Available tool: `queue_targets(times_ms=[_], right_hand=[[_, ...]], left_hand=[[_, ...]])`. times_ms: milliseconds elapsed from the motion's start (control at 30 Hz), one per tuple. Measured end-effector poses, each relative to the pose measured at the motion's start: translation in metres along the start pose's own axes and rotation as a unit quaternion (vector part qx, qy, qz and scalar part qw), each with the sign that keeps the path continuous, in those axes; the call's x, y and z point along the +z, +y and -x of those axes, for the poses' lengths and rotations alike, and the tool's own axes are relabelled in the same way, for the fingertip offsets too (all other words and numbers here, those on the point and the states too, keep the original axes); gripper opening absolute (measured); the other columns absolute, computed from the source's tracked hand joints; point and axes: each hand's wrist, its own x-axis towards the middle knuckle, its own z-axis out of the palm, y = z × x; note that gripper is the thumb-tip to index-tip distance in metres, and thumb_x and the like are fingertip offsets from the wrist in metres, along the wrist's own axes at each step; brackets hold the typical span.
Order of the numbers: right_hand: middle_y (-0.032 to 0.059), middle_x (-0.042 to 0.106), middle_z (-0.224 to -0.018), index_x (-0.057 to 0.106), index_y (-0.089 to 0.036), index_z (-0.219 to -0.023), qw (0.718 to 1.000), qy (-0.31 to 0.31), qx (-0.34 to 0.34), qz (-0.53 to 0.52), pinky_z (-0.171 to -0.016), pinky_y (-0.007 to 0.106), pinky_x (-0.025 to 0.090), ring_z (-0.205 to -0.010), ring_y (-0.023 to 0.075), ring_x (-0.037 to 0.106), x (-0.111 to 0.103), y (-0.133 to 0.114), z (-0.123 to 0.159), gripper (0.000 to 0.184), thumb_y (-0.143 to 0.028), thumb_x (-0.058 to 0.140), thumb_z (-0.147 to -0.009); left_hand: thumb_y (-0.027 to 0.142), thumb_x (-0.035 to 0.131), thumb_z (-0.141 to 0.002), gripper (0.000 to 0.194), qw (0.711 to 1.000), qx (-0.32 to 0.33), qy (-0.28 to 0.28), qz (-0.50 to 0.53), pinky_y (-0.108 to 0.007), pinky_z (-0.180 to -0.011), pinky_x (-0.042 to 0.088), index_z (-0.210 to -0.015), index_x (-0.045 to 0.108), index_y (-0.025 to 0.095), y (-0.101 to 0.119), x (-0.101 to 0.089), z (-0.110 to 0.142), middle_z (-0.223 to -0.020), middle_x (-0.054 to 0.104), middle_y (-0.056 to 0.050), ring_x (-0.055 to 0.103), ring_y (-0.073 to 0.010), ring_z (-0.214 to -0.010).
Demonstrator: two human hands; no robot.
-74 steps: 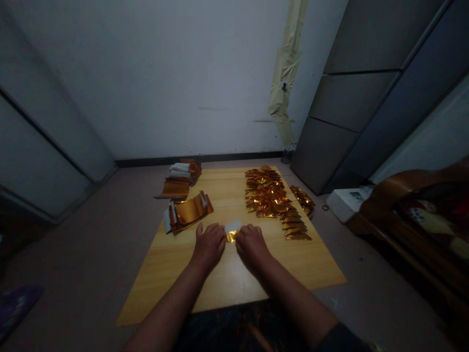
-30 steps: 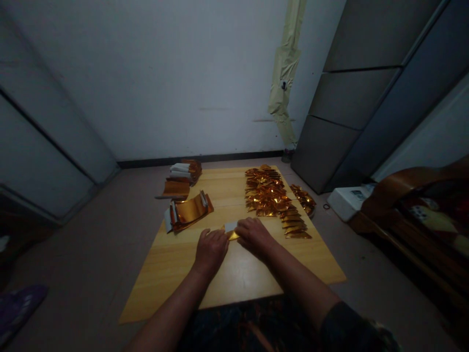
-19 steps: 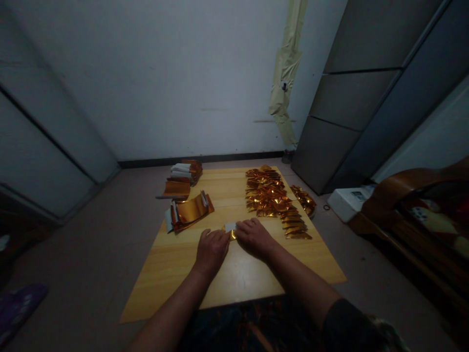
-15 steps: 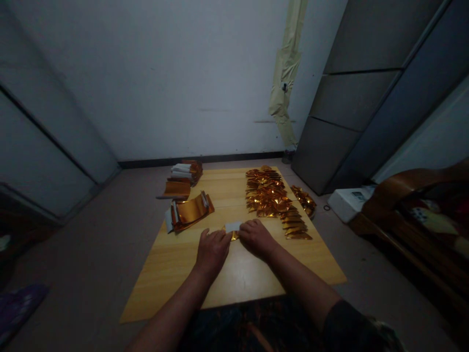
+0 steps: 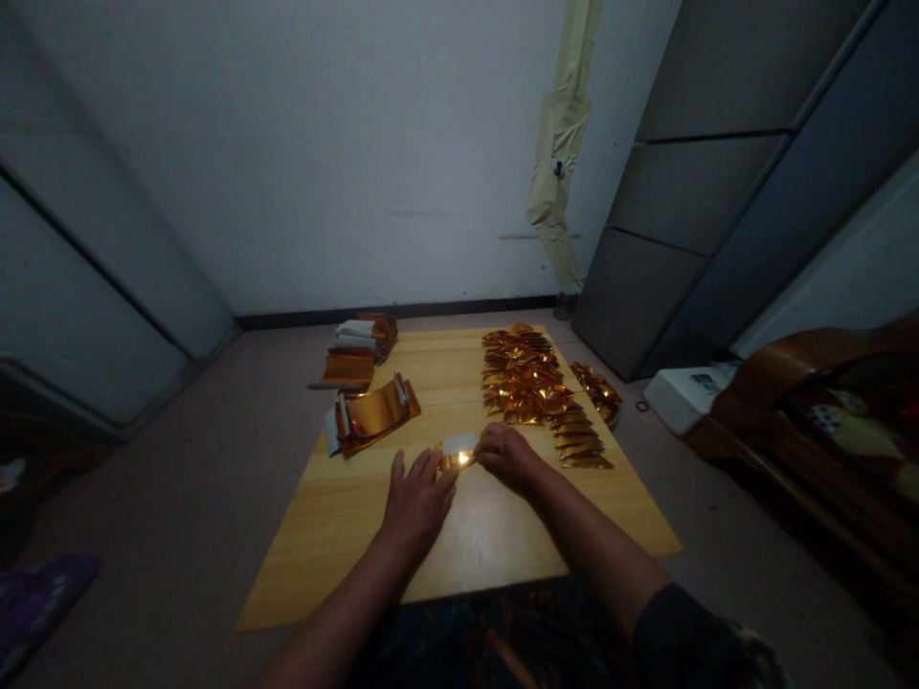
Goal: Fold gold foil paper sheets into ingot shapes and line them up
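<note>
A small sheet of gold foil paper (image 5: 459, 444), partly folded, lies on the wooden board between my hands. Its upper part shows whitish grey and its lower strip shines gold. My left hand (image 5: 417, 498) grips the left end between thumb and forefinger, the other fingers spread out on the board. At the right end, my right hand (image 5: 509, 459) pinches the edge with curled fingers; its fingertips are partly hidden. Left of the hands is a stack of curved gold foil sheets (image 5: 377, 411). Right of them sits a pile of folded gold foil pieces (image 5: 523, 378).
Everything rests on a low wooden board (image 5: 345, 522). More foil sheets (image 5: 357, 335) lie at its far left corner. Beyond the right edge stands a container of folded foil pieces (image 5: 597, 390). A white box (image 5: 682, 400), a wooden bench (image 5: 782, 392) and a grey fridge (image 5: 667, 191) are further right.
My right hand has slid slightly right along the paper, uncovering more of its gold strip. My left hand has shifted slightly down and its fingers have spread. The piles have not moved.
</note>
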Motion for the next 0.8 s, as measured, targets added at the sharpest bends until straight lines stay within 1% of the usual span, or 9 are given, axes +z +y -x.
queue_targets(times_ms=[100,200,333,500,667,800], right_hand=[[-0.0002,0.058,-0.073,0.072,-0.018,-0.071,0.998,-0.015,0.015,-0.056,-0.072,0.024,0.038,-0.076,0.0136,0.053,-0.003,0.000,-0.005,0.014,-0.009,0.063,-0.076],[-0.0007,0.057,-0.072,0.071,-0.018,-0.070,0.996,-0.024,0.035,-0.075,-0.070,0.023,0.037,-0.075,0.0132,0.053,-0.005,-0.002,-0.009,0.014,-0.009,0.061,-0.075],[-0.0009,0.057,-0.072,0.071,-0.018,-0.070,0.997,-0.033,0.056,-0.038,-0.068,0.023,0.035,-0.074,0.0128,0.052,-0.005,-0.007,-0.012,0.012,-0.012,0.062,-0.075],[-0.0003,0.057,-0.075,0.069,-0.018,-0.073,0.994,-0.039,0.094,0.026,-0.066,0.024,0.030,-0.073,0.0125,0.049,-0.002,-0.014,-0.013,0.013,-0.017,0.058,-0.079],[0.0002,0.058,-0.077,0.067,-0.018,-0.074,0.991,-0.057,0.105,0.059,-0.067,0.024,0.028,-0.074,0.0131,0.048,-0.003,-0.020,-0.015,0.011,-0.017,0.057,-0.079],[0.0004,0.058,-0.078,0.066,-0.018,-0.073,0.989,-0.062,0.114,0.077,-0.067,0.024,0.028,-0.074,0.0132,0.048,-0.003,-0.023,-0.017,0.011,-0.017,0.056,-0.079]], left_hand=[[0.026,0.055,-0.089,0.038,1.000,-0.005,-0.008,0.000,-0.065,-0.111,0.017,-0.125,0.060,0.037,0.003,0.000,0.001,-0.137,0.057,-0.010,0.049,-0.0309,-0.129],[0.029,0.054,-0.090,0.039,1.000,-0.007,-0.013,0.001,-0.065,-0.111,0.016,-0.127,0.059,0.038,0.004,-0.001,0.001,-0.138,0.056,-0.011,0.047,-0.0316,-0.129],[0.031,0.054,-0.090,0.037,1.000,-0.008,-0.026,-0.004,-0.065,-0.111,0.016,-0.126,0.060,0.037,0.006,-0.003,0.000,-0.138,0.055,-0.011,0.046,-0.0316,-0.130],[0.029,0.054,-0.089,0.038,0.999,-0.014,-0.041,-0.007,-0.065,-0.111,0.016,-0.127,0.059,0.037,0.009,-0.006,0.000,-0.140,0.054,-0.011,0.045,-0.0313,-0.131],[0.029,0.055,-0.089,0.041,0.999,-0.014,-0.051,-0.008,-0.066,-0.110,0.017,-0.129,0.057,0.036,0.011,-0.011,-0.003,-0.140,0.054,-0.012,0.045,-0.0315,-0.131],[0.028,0.055,-0.089,0.040,0.998,-0.026,-0.065,-0.007,-0.066,-0.110,0.017,-0.128,0.057,0.035,0.016,-0.015,-0.005,-0.140,0.053,-0.012,0.046,-0.0313,-0.130]])
